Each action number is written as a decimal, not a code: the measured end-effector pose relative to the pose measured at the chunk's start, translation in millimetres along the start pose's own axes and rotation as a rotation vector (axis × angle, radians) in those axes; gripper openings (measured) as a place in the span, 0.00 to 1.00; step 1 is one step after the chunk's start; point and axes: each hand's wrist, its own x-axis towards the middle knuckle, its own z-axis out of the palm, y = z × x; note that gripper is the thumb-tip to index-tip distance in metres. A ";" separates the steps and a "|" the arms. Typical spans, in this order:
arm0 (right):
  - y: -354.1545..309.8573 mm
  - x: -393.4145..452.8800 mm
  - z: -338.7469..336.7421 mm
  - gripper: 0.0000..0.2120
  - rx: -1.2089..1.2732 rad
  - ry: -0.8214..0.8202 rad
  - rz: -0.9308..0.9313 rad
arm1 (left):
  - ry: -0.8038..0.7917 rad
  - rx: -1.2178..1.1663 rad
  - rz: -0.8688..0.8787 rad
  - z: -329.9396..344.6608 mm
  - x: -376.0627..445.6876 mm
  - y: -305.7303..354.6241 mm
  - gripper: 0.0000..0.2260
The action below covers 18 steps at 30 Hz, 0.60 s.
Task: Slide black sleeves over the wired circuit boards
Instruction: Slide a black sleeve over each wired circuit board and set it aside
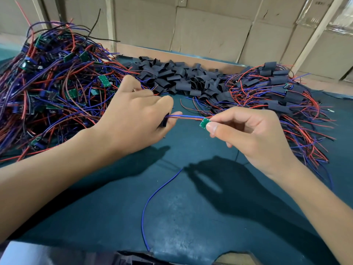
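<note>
The right hand (252, 134) pinches a small green rectangular circuit board (204, 123) between thumb and forefinger, held above the dark teal table mat (191, 217) near the middle of the scene. From the board's left edge a pair of thin blue and red wires (187, 117) runs leftward, nearly level, into the left hand (137, 119), so the long axis of the wired board lies left to right with the board at the right end. The left hand's fingers are curled round a short black sleeve (164, 121) threaded on those wires; only a dark sliver of it shows between the fingers, well apart from the board. A loose blue wire (152, 199) curves down the mat toward the near edge. At far left sits a tangled heap of unsleeved boards with red and blue wires (53, 83). A pile of loose black sleeves (183, 77) lies far centre, and a heap of sleeved boards (277, 92) lies at right. Brown cardboard boxes (210, 25) stand behind the table.
</note>
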 end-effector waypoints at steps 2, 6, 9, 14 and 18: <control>-0.5 -0.2 1.8 0.02 -0.014 0.016 0.001 | 0.027 0.043 0.031 -0.6 0.8 -0.2 0.15; 0.0 -2.1 14.0 0.08 -0.014 0.049 0.007 | 0.028 -0.008 0.080 -3.9 3.5 9.6 0.14; -0.4 -3.2 25.0 0.11 0.079 0.064 0.012 | 0.040 -0.025 0.080 -7.0 3.4 19.9 0.12; -3.2 -8.0 29.3 0.06 0.103 0.010 -0.029 | -0.010 -0.036 0.062 -8.6 2.2 24.4 0.14; -6.5 -6.7 28.4 0.05 0.085 -0.004 -0.021 | -0.042 -0.023 0.059 -9.0 2.3 25.3 0.15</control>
